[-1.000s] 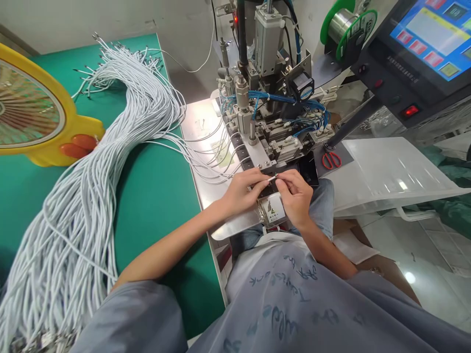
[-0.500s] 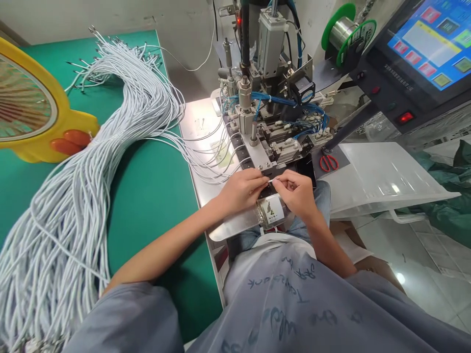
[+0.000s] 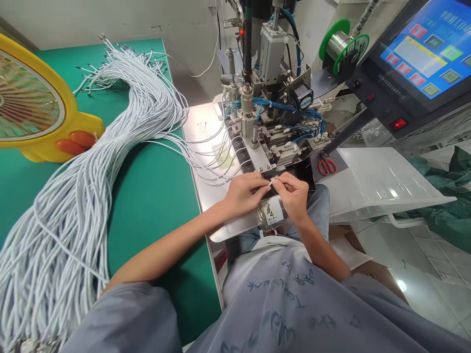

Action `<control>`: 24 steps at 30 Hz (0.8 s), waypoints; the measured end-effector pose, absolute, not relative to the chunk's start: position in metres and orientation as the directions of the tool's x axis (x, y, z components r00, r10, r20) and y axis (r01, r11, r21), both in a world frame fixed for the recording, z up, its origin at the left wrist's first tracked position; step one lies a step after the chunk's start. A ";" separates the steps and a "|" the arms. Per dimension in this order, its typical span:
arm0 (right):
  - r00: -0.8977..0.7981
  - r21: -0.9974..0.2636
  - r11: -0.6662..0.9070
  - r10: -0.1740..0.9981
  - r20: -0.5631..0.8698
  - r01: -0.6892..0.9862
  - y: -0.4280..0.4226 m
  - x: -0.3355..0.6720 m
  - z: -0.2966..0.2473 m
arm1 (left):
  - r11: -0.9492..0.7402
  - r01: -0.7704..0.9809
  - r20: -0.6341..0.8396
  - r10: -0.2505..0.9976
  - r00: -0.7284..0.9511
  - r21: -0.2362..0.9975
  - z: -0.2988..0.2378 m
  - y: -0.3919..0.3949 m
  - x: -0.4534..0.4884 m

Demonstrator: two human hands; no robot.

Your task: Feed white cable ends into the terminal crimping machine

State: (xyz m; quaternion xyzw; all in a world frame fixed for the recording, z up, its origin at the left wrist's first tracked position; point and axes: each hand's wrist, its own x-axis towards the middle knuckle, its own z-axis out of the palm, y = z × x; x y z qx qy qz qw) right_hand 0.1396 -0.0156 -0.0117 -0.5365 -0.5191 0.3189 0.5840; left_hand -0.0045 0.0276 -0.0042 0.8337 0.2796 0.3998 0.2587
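My left hand (image 3: 246, 193) pinches a white cable (image 3: 271, 183) close to its end, at the front edge of the machine (image 3: 263, 164). The fingers of my right hand (image 3: 293, 192) are closed on the tip of that same cable, just to the right. What sits at the tip is too small to make out. From the machine's left side several white cables (image 3: 206, 166) run back over the metal plate (image 3: 217, 223) to a large bundle of white cables (image 3: 121, 132). Just below my fingers lies a clear container with a warning label (image 3: 273, 211).
A yellow fan (image 3: 73, 127) stands on the green mat (image 3: 154, 211) at the left. Red-handled scissors (image 3: 327, 166) lie right of the machine, near a white plastic tray (image 3: 382, 181). Above hang a solder wire spool (image 3: 338, 45) and a touch screen (image 3: 427, 49).
The view has shifted slightly. My hands stay together at the machine's front, and the short piece of cable between my fingers is now tilted more steeply.
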 end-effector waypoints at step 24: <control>0.051 -0.905 0.281 0.949 0.313 0.319 -0.005 0.155 -0.011 | -0.832 0.409 0.606 0.553 0.572 0.375 -0.007 0.031 -0.006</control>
